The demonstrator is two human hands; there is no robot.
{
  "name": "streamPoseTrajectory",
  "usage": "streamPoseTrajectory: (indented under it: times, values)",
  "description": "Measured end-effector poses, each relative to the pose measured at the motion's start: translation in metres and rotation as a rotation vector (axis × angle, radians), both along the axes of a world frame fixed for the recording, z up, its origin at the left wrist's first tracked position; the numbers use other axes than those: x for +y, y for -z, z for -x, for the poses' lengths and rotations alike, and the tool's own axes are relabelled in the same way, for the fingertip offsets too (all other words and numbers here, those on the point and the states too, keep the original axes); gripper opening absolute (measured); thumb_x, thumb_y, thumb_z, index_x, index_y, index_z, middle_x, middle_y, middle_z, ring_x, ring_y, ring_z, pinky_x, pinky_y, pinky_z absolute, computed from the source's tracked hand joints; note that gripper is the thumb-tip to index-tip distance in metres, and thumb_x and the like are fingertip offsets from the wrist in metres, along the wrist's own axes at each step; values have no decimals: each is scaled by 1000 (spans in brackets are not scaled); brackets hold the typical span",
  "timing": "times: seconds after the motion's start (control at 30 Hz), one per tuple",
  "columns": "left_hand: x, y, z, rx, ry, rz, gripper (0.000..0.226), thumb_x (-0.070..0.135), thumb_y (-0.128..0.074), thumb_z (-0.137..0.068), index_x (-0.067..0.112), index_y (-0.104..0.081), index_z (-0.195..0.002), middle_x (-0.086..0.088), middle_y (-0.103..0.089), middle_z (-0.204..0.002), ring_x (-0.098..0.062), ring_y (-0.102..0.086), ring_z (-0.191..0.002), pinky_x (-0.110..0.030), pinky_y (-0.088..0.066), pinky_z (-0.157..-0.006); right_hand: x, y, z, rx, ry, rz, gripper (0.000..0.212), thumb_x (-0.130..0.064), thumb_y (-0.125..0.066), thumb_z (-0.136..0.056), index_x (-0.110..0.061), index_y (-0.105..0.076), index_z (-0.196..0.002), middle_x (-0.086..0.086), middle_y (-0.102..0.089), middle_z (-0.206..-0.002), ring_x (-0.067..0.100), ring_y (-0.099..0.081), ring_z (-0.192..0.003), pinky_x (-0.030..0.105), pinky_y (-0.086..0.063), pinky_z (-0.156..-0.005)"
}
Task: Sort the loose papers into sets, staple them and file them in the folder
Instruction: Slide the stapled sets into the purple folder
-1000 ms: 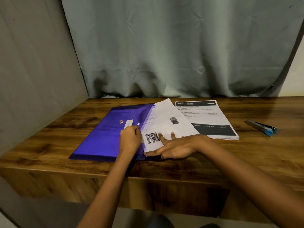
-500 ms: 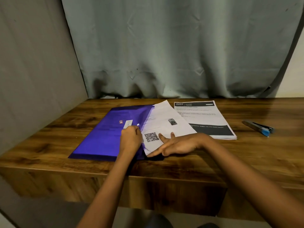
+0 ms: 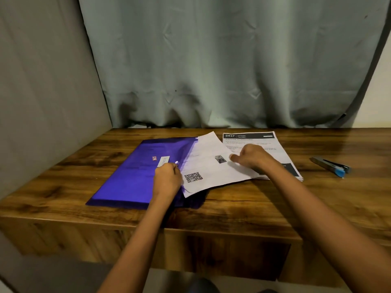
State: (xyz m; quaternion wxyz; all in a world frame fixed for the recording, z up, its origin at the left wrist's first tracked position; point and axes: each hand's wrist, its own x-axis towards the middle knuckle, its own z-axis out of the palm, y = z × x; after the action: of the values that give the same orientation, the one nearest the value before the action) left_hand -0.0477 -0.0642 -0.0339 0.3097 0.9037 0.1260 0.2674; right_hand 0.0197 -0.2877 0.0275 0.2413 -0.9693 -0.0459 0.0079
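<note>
A purple folder (image 3: 131,178) lies flat on the wooden desk (image 3: 232,208). A white paper set with a QR code (image 3: 209,166) sticks out of its right opening. My left hand (image 3: 167,178) grips the folder's flap edge by the snap button. My right hand (image 3: 251,156) hovers with loosely curled fingers over the right edge of that paper set, where it overlaps a second stack of printed papers (image 3: 275,149) headed 2437. Whether the right hand pinches a sheet is hidden.
A grey and blue stapler (image 3: 330,167) lies at the right of the desk. A grey curtain (image 3: 211,70) hangs behind the desk and a grey wall (image 3: 42,102) closes the left side. The desk's front edge runs just below the folder.
My right hand lifted off the near corner of the QR paper and moved back and to the right, to the paper's right edge. My left hand stayed on the folder flap.
</note>
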Motion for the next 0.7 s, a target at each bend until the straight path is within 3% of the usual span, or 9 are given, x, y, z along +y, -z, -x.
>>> streamPoseTrajectory:
  times: [0.2, 0.3, 0.37, 0.47, 0.53, 0.63, 0.7]
  values:
    - [3, -4, 1, 3, 20, 18, 26, 3, -40, -92, -8, -60, -80, -32, -59, -87, -43, -54, -83, -28, -25, -57, 10, -8, 3, 136, -3, 102, 68, -47, -63, -86, -6, -43, -137, 11, -47, -141, 27, -48, -123, 33, -43, -90]
    - [4, -7, 3, 24, 13, 24, 26, 3, -40, -91, -1, -55, -70, -32, -58, -84, -42, -51, -78, -27, -24, -56, 13, -14, 3, 166, -2, 128, 55, -38, -62, -89, -5, -48, -130, 11, -52, -134, 24, -52, -109, 31, -43, -85]
    - [5, -9, 1, 35, 9, 15, 28, 3, -40, -90, 8, -46, -63, -29, -56, -78, -40, -50, -76, -28, -23, -57, 13, -18, -1, 229, 12, 23, 48, -30, -63, -90, -3, -49, -127, 10, -55, -125, 20, -52, -94, 29, -44, -79]
    - [7, -11, 0, 50, 13, 16, 32, 3, -40, -90, 8, -40, -59, -26, -53, -74, -35, -44, -70, -28, -19, -56, 11, -21, -4, 383, 65, -307, 37, -17, -61, -92, -2, -52, -124, 10, -59, -97, 19, -56, -81, 25, -47, -69]
    - [7, -12, 2, 65, 21, 17, 37, 1, -40, -90, 12, -36, -55, -19, -47, -67, -30, -40, -68, -28, -19, -55, 9, -20, -6, 432, 67, -415, 32, -13, -57, -94, 0, -53, -123, 11, -60, -98, 22, -61, -92, 25, -49, -74]
    - [8, -16, 1, 96, 23, 17, 38, 1, -40, -90, 13, -38, -53, -10, -42, -60, -31, -44, -70, -27, -22, -55, 11, -16, -7, 372, 86, -441, 24, -8, -56, -93, 4, -59, -112, 16, -61, -102, 18, -56, -73, 25, -44, -63]
    - [7, -20, 1, 109, 16, 5, 36, 2, -41, -91, 10, -42, -57, -11, -44, -64, -37, -50, -77, -29, -26, -59, 14, -10, -7, 246, 140, -413, 34, -9, -62, -88, 4, -56, -118, 17, -58, -105, 21, -55, -76, 29, -45, -65]
